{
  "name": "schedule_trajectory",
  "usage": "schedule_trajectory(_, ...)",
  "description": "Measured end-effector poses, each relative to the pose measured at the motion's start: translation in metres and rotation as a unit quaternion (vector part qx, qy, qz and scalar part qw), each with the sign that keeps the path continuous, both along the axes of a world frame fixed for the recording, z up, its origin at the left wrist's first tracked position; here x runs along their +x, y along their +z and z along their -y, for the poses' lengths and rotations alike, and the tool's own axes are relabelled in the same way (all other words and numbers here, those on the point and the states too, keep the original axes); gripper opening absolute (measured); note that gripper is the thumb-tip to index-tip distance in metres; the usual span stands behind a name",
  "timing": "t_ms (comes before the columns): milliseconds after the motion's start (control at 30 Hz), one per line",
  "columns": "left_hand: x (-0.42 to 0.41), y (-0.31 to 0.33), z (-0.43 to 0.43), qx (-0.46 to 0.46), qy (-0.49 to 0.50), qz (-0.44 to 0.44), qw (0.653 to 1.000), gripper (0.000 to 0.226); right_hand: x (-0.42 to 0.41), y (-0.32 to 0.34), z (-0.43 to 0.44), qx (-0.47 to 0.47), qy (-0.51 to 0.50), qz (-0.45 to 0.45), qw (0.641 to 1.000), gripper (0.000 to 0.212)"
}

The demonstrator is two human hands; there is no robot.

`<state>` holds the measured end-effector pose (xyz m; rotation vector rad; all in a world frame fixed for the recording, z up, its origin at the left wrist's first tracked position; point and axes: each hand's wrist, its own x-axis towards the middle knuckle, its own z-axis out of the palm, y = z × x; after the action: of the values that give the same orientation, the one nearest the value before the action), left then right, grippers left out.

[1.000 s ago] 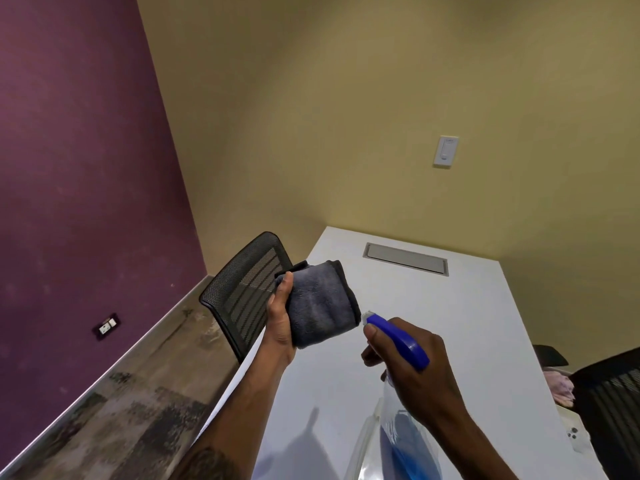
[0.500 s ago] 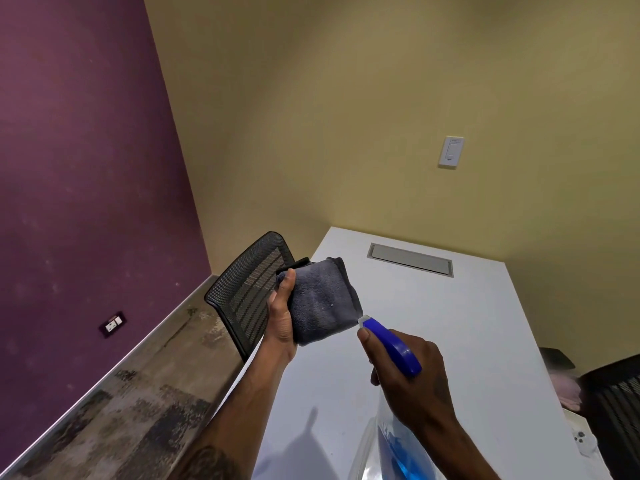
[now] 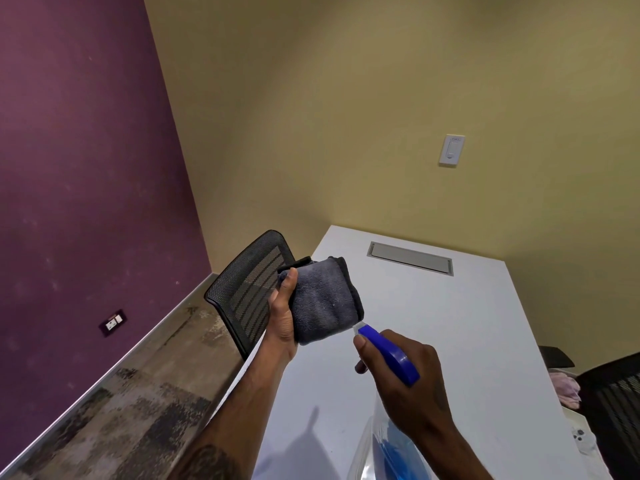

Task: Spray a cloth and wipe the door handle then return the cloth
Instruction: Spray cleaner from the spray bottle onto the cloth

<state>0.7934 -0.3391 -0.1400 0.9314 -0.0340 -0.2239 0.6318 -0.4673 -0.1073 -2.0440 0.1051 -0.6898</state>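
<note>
My left hand (image 3: 282, 318) holds a folded dark grey cloth (image 3: 323, 301) up above the white table's left edge, thumb along its left side. My right hand (image 3: 403, 379) grips a clear spray bottle (image 3: 384, 448) with blue liquid and a blue spray head (image 3: 389, 355). The nozzle points up-left and sits almost against the cloth's lower right corner. My fingers curl under the trigger. No door handle is in view.
The white table (image 3: 450, 323) has a grey cable flap (image 3: 410, 258) near the far wall. A black mesh chair (image 3: 247, 289) stands at its left, another chair (image 3: 616, 403) at the right with pink fabric (image 3: 564, 389). A wall switch (image 3: 451, 150) hangs above.
The spray nozzle has moved up-left, closer to the cloth's lower corner. The cloth stays held in the same place.
</note>
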Motion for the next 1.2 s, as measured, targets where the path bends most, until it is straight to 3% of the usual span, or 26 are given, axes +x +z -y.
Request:
schedule_trajectory(167,0.002,-0.004,0.0,0.001,0.009,-0.013,1.0,0.087,0.001,-0.005,-0.002,0.015,-0.021,-0.011,1.0,0.054)
schedule_trajectory(433,0.002,-0.011,0.001,-0.006,-0.016,-0.009,1.0,0.116,-0.003,-0.008,0.009,0.033,-0.004,-0.019,0.999,0.041)
schedule_trajectory(567,0.003,-0.014,0.0,0.003,-0.029,-0.027,0.999,0.093,-0.014,-0.01,0.024,0.094,0.018,-0.054,0.994,0.045)
schedule_trajectory(733,0.005,-0.03,-0.001,0.0,-0.05,-0.034,0.998,0.046,-0.028,-0.031,0.07,0.256,0.03,-0.135,0.957,0.045)
schedule_trajectory(867,0.002,-0.047,-0.002,-0.002,-0.062,-0.045,0.997,0.046,-0.024,-0.069,0.101,0.304,0.032,-0.146,0.941,0.047)
schedule_trajectory(1033,-0.005,-0.06,-0.002,0.004,-0.068,-0.063,0.996,0.067,0.002,-0.126,0.13,0.324,0.01,-0.157,0.933,0.043)
schedule_trajectory(1200,-0.008,-0.073,-0.005,0.015,-0.055,-0.077,0.995,0.049,0.026,-0.175,0.157,0.355,-0.007,-0.156,0.922,0.033)
